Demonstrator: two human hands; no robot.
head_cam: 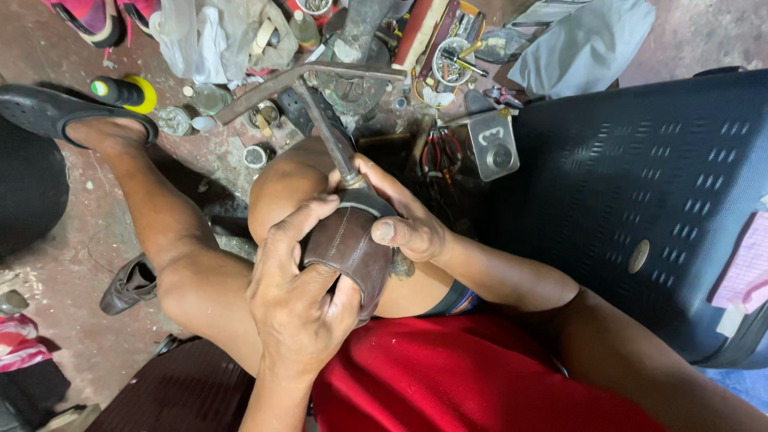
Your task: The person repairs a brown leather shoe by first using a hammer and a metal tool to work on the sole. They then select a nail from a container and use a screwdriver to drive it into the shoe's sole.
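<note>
A brown leather shoe (350, 244) rests on my knee, fitted over a rusty iron shoe stand (324, 120) whose stem rises toward the cluttered floor. My left hand (300, 300) wraps the shoe from below and left, thumb along its upper edge. My right hand (400, 216) grips the shoe's top right side where the stem enters, thumb pressed on the leather. Both hands touch the shoe.
A dark blue perforated chair seat (640, 200) fills the right side. Tools, small tins, pliers (438, 150) and a metal box (493, 144) lie on the floor ahead. A black sandal (48, 112) is on my left foot; another brown shoe (128, 284) lies at left.
</note>
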